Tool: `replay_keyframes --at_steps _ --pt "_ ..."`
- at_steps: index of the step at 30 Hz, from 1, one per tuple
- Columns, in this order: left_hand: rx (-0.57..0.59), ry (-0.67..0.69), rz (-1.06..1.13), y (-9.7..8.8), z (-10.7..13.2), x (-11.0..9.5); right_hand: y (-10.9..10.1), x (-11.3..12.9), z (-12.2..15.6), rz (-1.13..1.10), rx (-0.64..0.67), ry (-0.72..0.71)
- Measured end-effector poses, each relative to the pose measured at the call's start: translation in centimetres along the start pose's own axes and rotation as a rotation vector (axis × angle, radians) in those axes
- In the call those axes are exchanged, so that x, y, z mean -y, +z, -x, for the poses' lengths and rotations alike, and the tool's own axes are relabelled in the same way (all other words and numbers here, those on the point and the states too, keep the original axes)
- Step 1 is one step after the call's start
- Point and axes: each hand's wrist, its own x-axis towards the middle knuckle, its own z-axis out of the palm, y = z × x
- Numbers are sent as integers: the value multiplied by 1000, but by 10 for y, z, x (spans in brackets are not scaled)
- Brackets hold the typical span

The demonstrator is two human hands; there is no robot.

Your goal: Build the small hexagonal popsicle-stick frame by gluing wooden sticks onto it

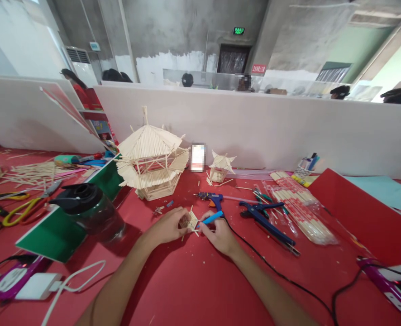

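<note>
My left hand [171, 225] is closed on the left side of a small frame of wooden sticks [191, 221], low over the red table. In my right hand [218, 233] is a blue pen [212, 219], slanting down so that its lower end meets the right side of the frame. Some of the frame is hidden behind my fingers. Just beyond my hands lies a blue glue gun [215, 199]. A large stick pavilion [153, 158] stands behind my left hand, and a smaller stick pavilion [221, 166] is further back.
At left are a dark water bottle [92, 210], a green board [56, 235] and yellow-handled scissors [27, 210]. Blue cutting pliers [268, 222] and bagged sticks [302, 206] lie right. A black cable [275, 269] crosses the table [193, 290]. A white partition [255, 127] stands behind.
</note>
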Motion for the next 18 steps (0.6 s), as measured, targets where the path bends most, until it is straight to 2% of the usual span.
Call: replay_keyframes --at_steps 18 --pt "8 -37 -28 -1 0 -3 4 3 -3 83 -22 -42"
